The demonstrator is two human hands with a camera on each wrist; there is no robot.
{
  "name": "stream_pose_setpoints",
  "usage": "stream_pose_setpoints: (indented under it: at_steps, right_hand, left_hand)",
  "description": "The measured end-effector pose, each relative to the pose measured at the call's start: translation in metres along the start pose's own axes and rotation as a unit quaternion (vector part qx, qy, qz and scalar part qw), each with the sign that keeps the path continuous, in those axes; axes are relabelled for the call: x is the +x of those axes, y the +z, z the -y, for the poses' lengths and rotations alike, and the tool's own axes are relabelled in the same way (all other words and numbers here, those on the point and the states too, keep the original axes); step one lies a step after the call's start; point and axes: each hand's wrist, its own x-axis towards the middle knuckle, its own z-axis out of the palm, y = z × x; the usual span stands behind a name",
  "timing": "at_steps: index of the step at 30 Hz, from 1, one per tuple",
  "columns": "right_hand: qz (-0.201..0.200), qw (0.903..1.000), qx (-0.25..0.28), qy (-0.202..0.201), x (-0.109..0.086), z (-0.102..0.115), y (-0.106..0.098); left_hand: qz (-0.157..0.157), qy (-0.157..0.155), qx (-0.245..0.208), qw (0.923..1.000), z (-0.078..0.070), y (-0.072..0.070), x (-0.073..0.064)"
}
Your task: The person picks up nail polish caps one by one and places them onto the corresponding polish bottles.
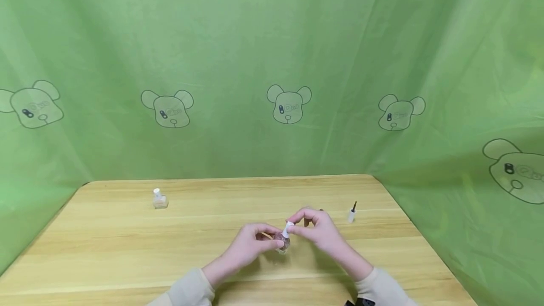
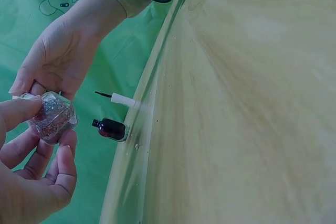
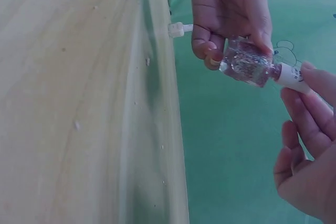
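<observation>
So the left hand (image 1: 250, 243)'s got its fingers gripping a glittery bottle (image 3: 245, 65) over the table (image 1: 127, 259), right hand (image 1: 318, 231) pinching the white cap (image 3: 292, 77) at its neck. Another brush cap (image 1: 352, 216) stands off right.

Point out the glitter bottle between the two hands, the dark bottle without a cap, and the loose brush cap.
Glitter bottle (image 3: 245, 65): right wrist view, middle of its body.
Dark bottle (image 2: 112, 129): left wrist view, its dark body.
Brush cap (image 1: 352, 216): head view, its white handle.
</observation>
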Motion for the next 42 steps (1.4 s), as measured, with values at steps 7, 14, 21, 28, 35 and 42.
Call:
stream_pose_setpoints:
  at_steps: [7, 14, 21, 28, 35, 42]
  right_hand:
    - [-0.04, 0.9992, -0.004, -0.004, -0.003, 0.006, 0.005]
    - [-0.005, 0.9998, 0.018, 0.003, -0.002, 0.005, 0.006]
    - [0.086, 0.9896, 0.114, 0.018, 0.0, -0.008, 0.0]
    - [0.063, 0.9883, 0.13, 0.047, 0.001, -0.008, 0.001]
    - [-0.009, 0.9887, 0.123, 0.084, -0.002, -0.003, 0.01]
    - [-0.006, 0.9901, 0.125, 0.063, -0.002, -0.002, 0.012]
  left_hand:
    - [-0.008, 0.005, -0.006, 0.9999, 0.0, 0.002, -0.001]
    - [-0.011, 0.011, -0.011, 0.9998, -0.005, 0.002, -0.002]
    - [-0.013, 0.009, -0.021, 0.9996, -0.003, -0.001, 0.0]
    - [-0.017, 0.008, -0.016, 0.9997, -0.003, 0.0, 0.0]
    - [-0.022, 0.013, -0.009, 0.9996, -0.005, 0.004, -0.002]
    - [-0.025, 0.014, -0.01, 0.9996, -0.005, 0.004, -0.002]
